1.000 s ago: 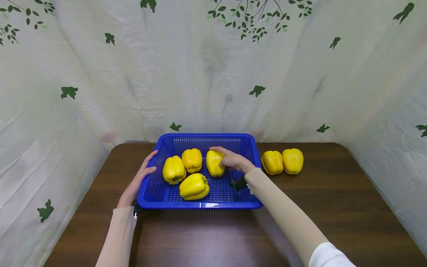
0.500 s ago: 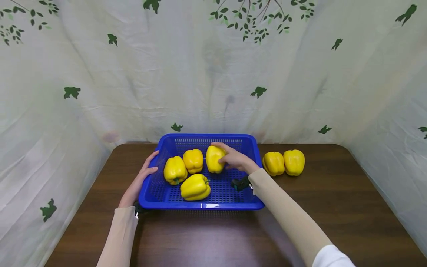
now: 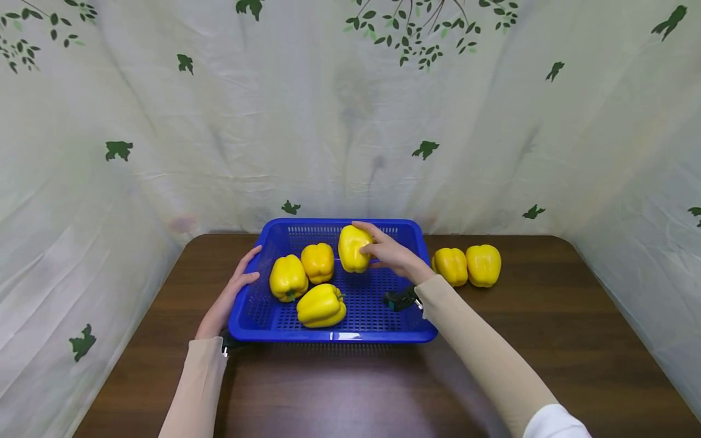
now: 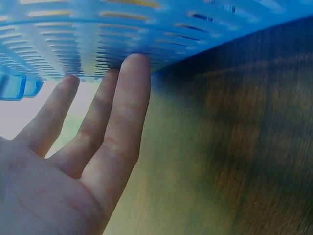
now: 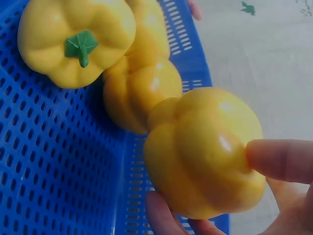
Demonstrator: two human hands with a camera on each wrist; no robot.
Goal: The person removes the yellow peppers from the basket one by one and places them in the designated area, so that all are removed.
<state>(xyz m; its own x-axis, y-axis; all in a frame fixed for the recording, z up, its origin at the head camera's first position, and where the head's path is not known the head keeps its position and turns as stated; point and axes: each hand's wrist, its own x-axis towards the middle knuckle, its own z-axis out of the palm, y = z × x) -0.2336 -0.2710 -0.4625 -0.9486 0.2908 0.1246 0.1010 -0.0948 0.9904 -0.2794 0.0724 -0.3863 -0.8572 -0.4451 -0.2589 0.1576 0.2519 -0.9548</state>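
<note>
My right hand (image 3: pixel 395 257) holds a yellow bell pepper (image 3: pixel 353 248) over the right half of a blue plastic basket (image 3: pixel 378 336). In the right wrist view the thumb presses one side of this pepper (image 5: pixel 205 152) and fingertips support it from the other. Three more yellow bell peppers lie in the basket: one at the left (image 3: pixel 288 278), one behind it (image 3: pixel 317 263), and one near the front (image 3: pixel 321 306). Along the basket's left side rests my left hand (image 3: pixel 227 298). Its extended fingers (image 4: pixel 128 103) touch the slotted outer wall from outside.
Two yellow bell peppers, a nearer one (image 3: pixel 451 266) and its neighbour (image 3: pixel 484 266), stand side by side on the brown wooden table (image 3: pixel 547 340), right of the basket. A pale leaf-printed curtain (image 3: pixel 350 121) hangs behind the table and along both sides.
My right hand has lifted the bell pepper up from the basket floor, moving slightly to the right. The left hand stays at the basket's left side, and the other peppers lie as before.
</note>
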